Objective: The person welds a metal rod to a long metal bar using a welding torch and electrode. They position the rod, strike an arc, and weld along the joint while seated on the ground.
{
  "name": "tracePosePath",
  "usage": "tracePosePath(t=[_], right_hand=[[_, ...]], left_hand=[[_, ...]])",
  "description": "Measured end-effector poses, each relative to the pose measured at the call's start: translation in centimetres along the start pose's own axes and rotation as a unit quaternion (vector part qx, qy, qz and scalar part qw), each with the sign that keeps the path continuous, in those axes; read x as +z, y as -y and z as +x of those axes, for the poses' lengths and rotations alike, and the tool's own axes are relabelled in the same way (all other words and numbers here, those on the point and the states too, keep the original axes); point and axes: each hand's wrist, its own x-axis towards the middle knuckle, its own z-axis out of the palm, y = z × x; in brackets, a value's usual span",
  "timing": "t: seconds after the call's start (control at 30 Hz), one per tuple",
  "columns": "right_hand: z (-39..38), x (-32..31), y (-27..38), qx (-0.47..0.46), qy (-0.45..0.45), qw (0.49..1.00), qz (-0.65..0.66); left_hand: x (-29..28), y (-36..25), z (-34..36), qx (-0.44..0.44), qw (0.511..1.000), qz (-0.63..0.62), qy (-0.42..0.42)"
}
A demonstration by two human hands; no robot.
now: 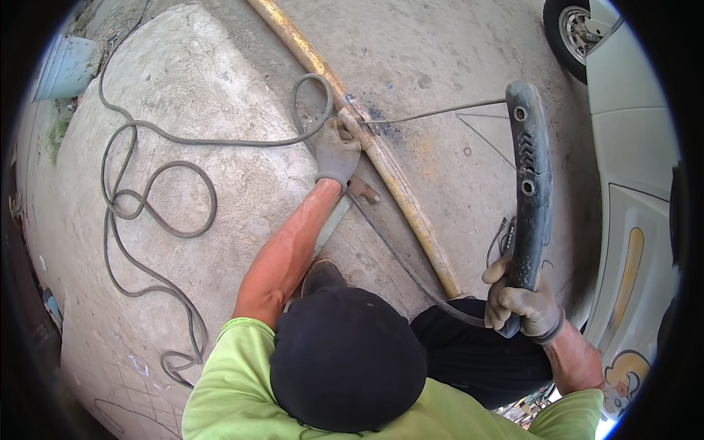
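My left hand (339, 152), in a grey work glove, is closed with its fingers curled beside a rusty yellow-painted pipe (400, 180). What it grips, if anything, is hidden. A loop of grey cable (220, 141) passes close to those fingers. Under the wrist lies a hammer (364, 191), its pale handle partly covered by my forearm. My gloved right hand (529, 302) is wrapped round the lower end of a curved black plastic piece (529, 150), held upright-looking and edge-on. It has two metal-rimmed holes and chevron slots, like the edge of a welding shield.
Loose cable coils spread over the pale concrete slab (249, 191) on the left. A light blue bucket (67, 67) lies at the far left. At the right stand a white vehicle (634, 154) and a wheel (576, 31). Thin wires (506, 235) lie near my right hand.
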Motion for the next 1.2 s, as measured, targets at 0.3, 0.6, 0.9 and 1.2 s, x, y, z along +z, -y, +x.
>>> tracePosePath(t=[0.3, 0.6, 0.9, 1.2], right_hand=[[0.3, 0.0, 0.0, 0.013, -0.008, 1.0, 0.004], [0.4, 0.1, 0.0, 0.009, -0.002, 1.0, 0.02], [0.5, 0.1, -0.1, 0.015, -0.002, 1.0, 0.022], [0.7, -0.3, 0.3, -0.017, -0.036, 0.997, -0.073]], left_hand=[[-0.2, -0.3, -0.1, -0.013, 1.0, -0.003, 0.008], [0.0, 0.0, 0.1, -0.012, 1.0, -0.012, 0.009], [-0.1, -0.3, 0.0, -0.018, 1.0, -0.006, 0.011], [-0.2, -0.1, 0.0, -0.014, 1.0, 0.008, 0.006]])
